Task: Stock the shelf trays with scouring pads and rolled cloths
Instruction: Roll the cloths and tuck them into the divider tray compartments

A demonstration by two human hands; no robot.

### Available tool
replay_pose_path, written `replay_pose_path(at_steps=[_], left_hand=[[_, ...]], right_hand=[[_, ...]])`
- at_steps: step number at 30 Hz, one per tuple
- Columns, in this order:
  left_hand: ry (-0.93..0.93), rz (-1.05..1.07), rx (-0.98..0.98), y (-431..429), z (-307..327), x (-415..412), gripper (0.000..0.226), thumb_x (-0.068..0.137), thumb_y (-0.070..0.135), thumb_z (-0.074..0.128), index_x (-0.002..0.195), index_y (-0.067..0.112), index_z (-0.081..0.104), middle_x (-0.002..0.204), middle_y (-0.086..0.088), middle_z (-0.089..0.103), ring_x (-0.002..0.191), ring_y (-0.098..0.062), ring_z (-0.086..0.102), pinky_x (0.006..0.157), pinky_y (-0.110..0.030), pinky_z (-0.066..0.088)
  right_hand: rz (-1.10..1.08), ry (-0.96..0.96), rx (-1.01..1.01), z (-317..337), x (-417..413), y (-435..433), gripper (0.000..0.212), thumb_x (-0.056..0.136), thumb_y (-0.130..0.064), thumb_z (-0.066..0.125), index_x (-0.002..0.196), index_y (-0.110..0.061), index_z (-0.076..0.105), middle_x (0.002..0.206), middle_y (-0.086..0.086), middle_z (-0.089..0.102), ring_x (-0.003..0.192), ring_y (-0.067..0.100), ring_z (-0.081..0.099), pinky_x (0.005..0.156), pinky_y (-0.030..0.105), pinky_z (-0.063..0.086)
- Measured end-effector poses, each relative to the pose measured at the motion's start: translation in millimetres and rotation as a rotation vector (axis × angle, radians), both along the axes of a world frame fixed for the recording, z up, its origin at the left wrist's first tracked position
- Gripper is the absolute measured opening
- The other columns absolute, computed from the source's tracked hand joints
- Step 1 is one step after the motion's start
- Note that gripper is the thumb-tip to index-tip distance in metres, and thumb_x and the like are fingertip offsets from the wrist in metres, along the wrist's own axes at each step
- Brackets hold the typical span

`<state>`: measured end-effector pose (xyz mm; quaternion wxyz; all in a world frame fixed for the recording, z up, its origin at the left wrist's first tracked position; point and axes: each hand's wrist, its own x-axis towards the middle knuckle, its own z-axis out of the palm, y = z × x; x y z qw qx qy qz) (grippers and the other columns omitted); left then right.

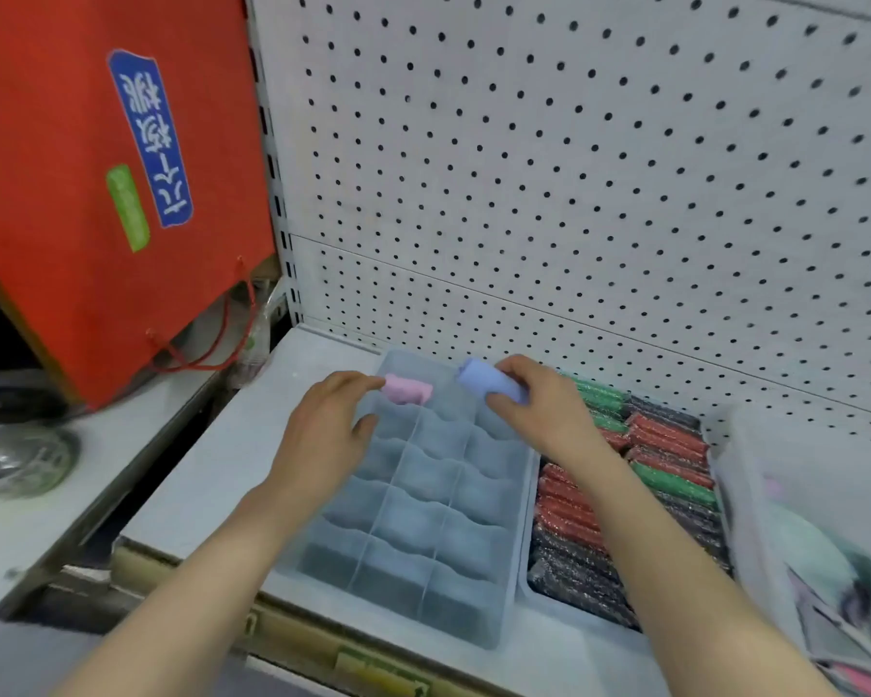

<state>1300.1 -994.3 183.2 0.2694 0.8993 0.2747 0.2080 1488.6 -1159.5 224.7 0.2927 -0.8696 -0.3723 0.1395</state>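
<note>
Blue cloth (pixel 491 382) in right hand (pixel 539 410), pink cloth (pixel 407 389) at left hand (pixel 328 425)

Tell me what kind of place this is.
Probably a retail shop aisle: a perforated pegboard back panel, a metal shelf carrying a tray of glittery scouring pads, and a divided plastic tray beside it.
</note>
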Motion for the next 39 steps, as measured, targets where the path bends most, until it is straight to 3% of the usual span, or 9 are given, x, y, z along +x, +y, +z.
replay_pose_path(at_steps=[6, 9, 11, 14, 16, 20, 26, 33, 39], left_hand=[[0.183, -0.030, -0.090, 26, -18, 31, 0.058, 0.096, 0.020, 0.058, 0.148, 0.008, 0.036, 0.148, -0.011, 0.043, 0.134, -0.028, 0.042, 0.107, -0.032, 0.032], [0.271, -0.019, -0.166, 34, -26, 38, 0.055, 0.100, 0.023, 0.050, 0.150, 0.009, 0.032, 0.146, -0.013, 0.046, 0.131, -0.031, 0.045, 0.105, -0.035, 0.035], [0.264, -0.024, -0.172, 36, -30, 39, 0.051, 0.101, 0.020, 0.048, 0.149, 0.011, 0.035, 0.140, -0.014, 0.052, 0.125, -0.033, 0.050, 0.101, -0.036, 0.038], [0.247, -0.030, -0.149, 39, -32, 40, 0.049, 0.100, 0.018, 0.049, 0.147, 0.012, 0.038, 0.136, -0.014, 0.055, 0.121, -0.034, 0.052, 0.097, -0.035, 0.038], [0.236, -0.020, -0.166, 38, -33, 40, 0.049, 0.100, 0.017, 0.049, 0.147, 0.011, 0.038, 0.137, -0.015, 0.055, 0.123, -0.035, 0.051, 0.098, -0.035, 0.037], [0.210, -0.024, -0.168, 36, -32, 40, 0.046, 0.099, 0.014, 0.049, 0.144, 0.011, 0.042, 0.129, -0.017, 0.059, 0.117, -0.036, 0.054, 0.094, -0.037, 0.041], [0.243, -0.027, -0.139, 35, -31, 41, 0.046, 0.099, 0.015, 0.048, 0.144, 0.011, 0.040, 0.125, -0.020, 0.058, 0.114, -0.039, 0.054, 0.091, -0.039, 0.040], [0.290, -0.027, -0.100, 35, -30, 41, 0.037, 0.098, 0.014, 0.047, 0.135, 0.008, 0.046, 0.112, -0.019, 0.059, 0.105, -0.039, 0.055, 0.080, -0.039, 0.039], [0.247, -0.070, 0.077, 26, -25, 43, 0.052, 0.092, 0.004, 0.055, 0.143, 0.005, 0.041, 0.143, -0.019, 0.040, 0.128, -0.040, 0.039, 0.099, -0.048, 0.040]], right_hand=[[0.072, -0.464, -0.282, -44, -6, 46, 0.018, 0.083, -0.014, 0.062, 0.101, -0.015, 0.065, 0.091, 0.009, 0.070, 0.088, 0.032, 0.063, 0.071, 0.035, 0.044], [0.057, -0.628, -0.545, -53, -12, 61, 0.030, 0.051, -0.017, 0.085, 0.069, -0.023, 0.062, 0.061, 0.001, 0.065, 0.060, 0.022, 0.064, 0.057, 0.027, 0.037], [0.041, -0.665, -0.543, -56, -9, 69, 0.037, 0.036, -0.014, 0.087, 0.057, -0.023, 0.059, 0.049, 0.000, 0.059, 0.047, 0.019, 0.061, 0.052, 0.023, 0.035], [0.050, -0.551, -0.463, -61, -6, 74, 0.014, 0.077, -0.008, 0.066, 0.085, -0.019, 0.064, 0.082, 0.008, 0.071, 0.081, 0.028, 0.069, 0.065, 0.029, 0.033], [0.018, -0.440, -0.408, -66, -4, 70, 0.016, 0.086, -0.008, 0.057, 0.096, -0.018, 0.064, 0.093, 0.010, 0.071, 0.091, 0.031, 0.066, 0.066, 0.030, 0.034], [0.035, -0.219, -0.341, -67, 4, 67, 0.021, 0.085, -0.020, 0.064, 0.105, -0.019, 0.069, 0.098, 0.014, 0.071, 0.096, 0.034, 0.063, 0.065, 0.033, 0.039], [0.103, -0.543, -0.597, -52, -3, 78, 0.014, 0.087, -0.014, 0.062, 0.101, -0.016, 0.064, 0.101, 0.010, 0.068, 0.096, 0.031, 0.065, 0.068, 0.028, 0.034], [0.056, -0.335, -0.473, -53, -4, 67, 0.015, 0.085, -0.012, 0.059, 0.098, -0.012, 0.066, 0.095, 0.015, 0.068, 0.096, 0.036, 0.062, 0.065, 0.033, 0.037], [-0.071, -0.380, -0.274, 4, -7, -25, 0.028, 0.093, -0.026, 0.060, 0.119, -0.022, 0.069, 0.103, 0.006, 0.074, 0.097, 0.030, 0.067, 0.082, 0.041, 0.055]])
